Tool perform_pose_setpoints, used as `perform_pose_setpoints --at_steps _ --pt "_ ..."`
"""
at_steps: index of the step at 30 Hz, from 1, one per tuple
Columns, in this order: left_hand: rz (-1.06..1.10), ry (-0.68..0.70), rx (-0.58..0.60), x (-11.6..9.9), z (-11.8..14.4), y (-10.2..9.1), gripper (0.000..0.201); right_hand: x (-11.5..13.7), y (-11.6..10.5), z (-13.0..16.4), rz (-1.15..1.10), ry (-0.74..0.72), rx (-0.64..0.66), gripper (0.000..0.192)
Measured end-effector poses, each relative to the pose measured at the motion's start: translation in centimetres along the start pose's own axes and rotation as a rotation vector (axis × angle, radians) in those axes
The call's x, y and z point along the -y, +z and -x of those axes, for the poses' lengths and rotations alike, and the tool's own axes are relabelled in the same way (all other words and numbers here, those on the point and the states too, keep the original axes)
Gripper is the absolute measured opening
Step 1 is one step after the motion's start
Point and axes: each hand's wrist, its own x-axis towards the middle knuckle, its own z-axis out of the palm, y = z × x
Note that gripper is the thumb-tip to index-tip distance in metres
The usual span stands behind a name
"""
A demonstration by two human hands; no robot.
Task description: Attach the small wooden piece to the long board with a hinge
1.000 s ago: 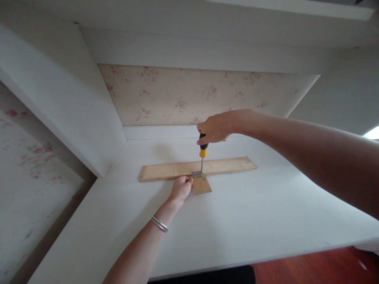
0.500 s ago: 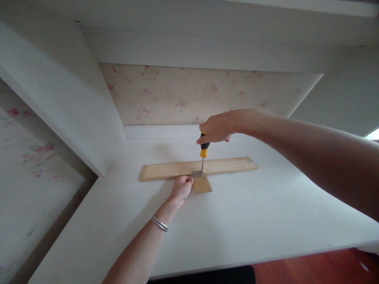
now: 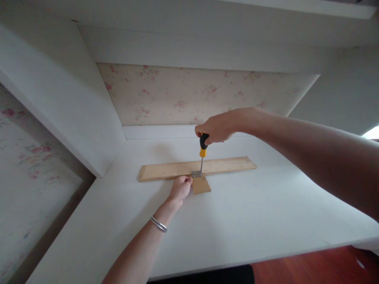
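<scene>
- White desk surface (image 3: 237,221) fills an alcove, with pale floral wallpaper (image 3: 183,94) behind it and white panels at the sides and overhead.
- A long wooden strip (image 3: 166,170) lies flat across the desk, and a small wooden piece (image 3: 201,185) sits against its near edge; a small metal hinge (image 3: 196,173) bridges the two.
- The right hand (image 3: 214,128) is closed round the top of a yellow-and-black screwdriver (image 3: 203,146), which stands nearly upright with its tip down on the hinge.
- The left hand (image 3: 181,187), a metal bangle (image 3: 158,224) at its wrist, is curled with its fingertips pressed against the hinge's left end, at the joint of the two pieces; whether it pinches anything cannot be told.
- Doing this step well would seem to call for keeping the shaft square to the hinge plate, pressing straight down while turning, and holding both pieces firm so the joint stays aligned.
- A tilted driver could slip out of the screw head toward the nearby fingers.
</scene>
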Motion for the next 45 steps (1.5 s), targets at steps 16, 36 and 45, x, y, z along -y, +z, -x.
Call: perform_pose_setpoints --at_steps 16,36,45 --pt "-0.007 0.013 0.01 0.59 -0.28 0.07 0.026 0.55 -0.12 0.04 -0.047 0.048 0.059 0.056" --pt "-0.012 0.039 0.003 0.33 -0.22 0.02 0.025 0.44 0.05 -0.16 0.015 0.076 0.114 0.056" --pt "0.0 0.03 -0.001 0.26 -0.09 0.02 0.024 0.32 0.0 0.11 0.046 0.057 0.121 0.054"
